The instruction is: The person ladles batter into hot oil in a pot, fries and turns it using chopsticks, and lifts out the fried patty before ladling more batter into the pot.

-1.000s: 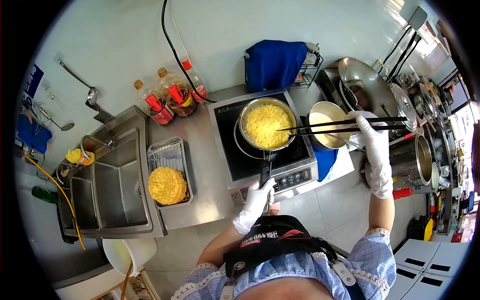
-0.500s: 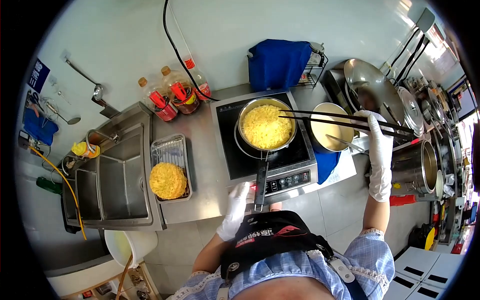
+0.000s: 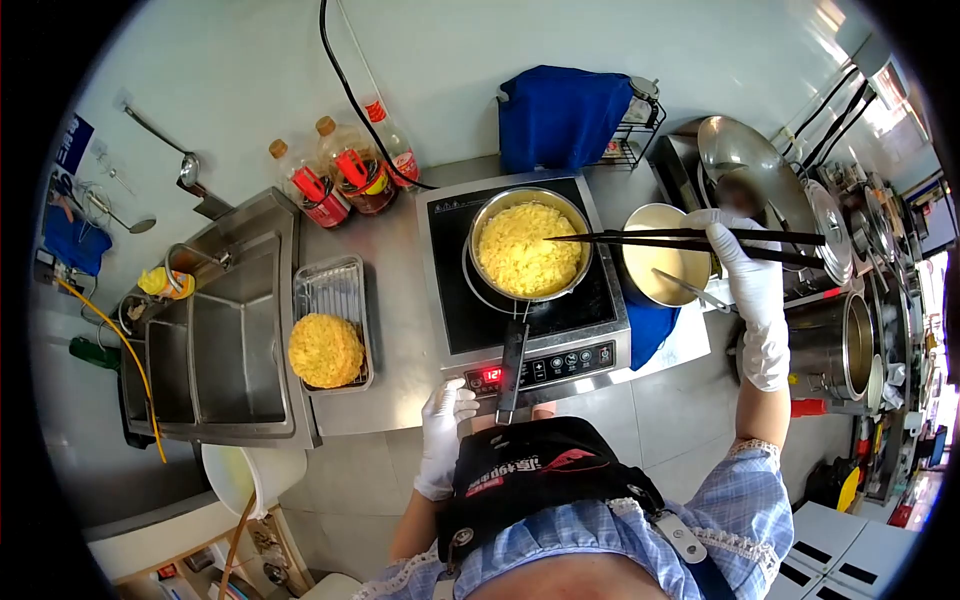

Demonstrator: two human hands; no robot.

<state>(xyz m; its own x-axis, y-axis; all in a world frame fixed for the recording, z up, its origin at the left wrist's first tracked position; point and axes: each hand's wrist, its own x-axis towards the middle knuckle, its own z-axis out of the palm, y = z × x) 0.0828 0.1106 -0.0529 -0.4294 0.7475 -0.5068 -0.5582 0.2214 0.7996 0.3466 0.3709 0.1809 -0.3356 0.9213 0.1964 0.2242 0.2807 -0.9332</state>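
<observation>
Right grip [image 3: 745, 270] pinches chopsticks [image 3: 640, 238], left grip [image 3: 445, 420] loosely spread, empty; a bump on the unheld six-o'clock handle [image 3: 513, 362] could tip pan [image 3: 522, 194].

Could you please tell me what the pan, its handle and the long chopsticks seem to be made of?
Pan: probably stainless steel, polished, given its bright silvery rim.
Handle: likely hard plastic, judging by its solid black grip.
Chopsticks: dark and slim; wood or plastic, I cannot tell.
</observation>
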